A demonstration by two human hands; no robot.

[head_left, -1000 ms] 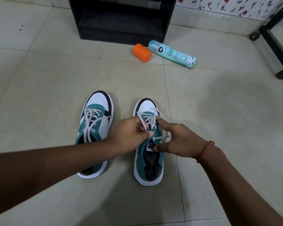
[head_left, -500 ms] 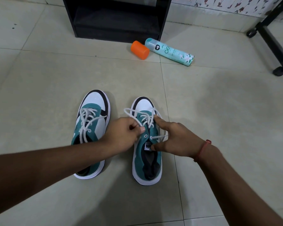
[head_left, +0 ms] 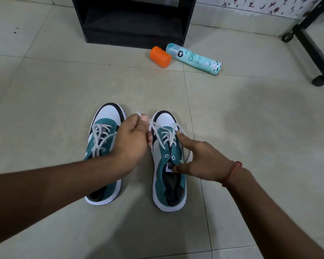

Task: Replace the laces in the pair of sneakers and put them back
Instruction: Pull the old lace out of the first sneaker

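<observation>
Two teal/white/black sneakers on tiled floor (head_left: pixel 45 109), side by side, toes pointing away from you, roughly mid-floor in view.

Your L hand (head_left: pixel 133 141): fingers curled, pinching the free end of the white lace (head_left: pixel 163 136) of the R sneaker (head_left: pixel 168 165). Lace end sticks up above your thumb, pulled up and to the left, over the gap betw. the two shoes. Lace runs taut from your pinch down to the upper eyelets.

Your R hand (head_left: pixel 200 157): index finger extended, tip pressing on the lacing near the right-side eyelets; thumb tip on the tongue label by the shoe's opening. Other fingers curled under; can't tell if they grip anything. A loop of lace passes along the shoe's right edge, under/next to this hand. Red thread band (head_left: pixel 232 172) on that wrist.

R sneaker: top pair of eyelets bare, lower ones crossed w/ lace. L sneaker (head_left: pixel 105 152): laced, partly hidden behind your L wrist, loose ends not clear.

Far side of floor: black shelf unit (head_left: pixel 133 21), open-fronted. Just in front of its right corner, orange cap (head_left: pixel 160 57) on its side, touching or nearly touching a teal spray can (head_left: pixel 195 59) also lying down. Black wheeled frame (head_left: pixel 310 45) at far right edge. Floral wall strip behind.
</observation>
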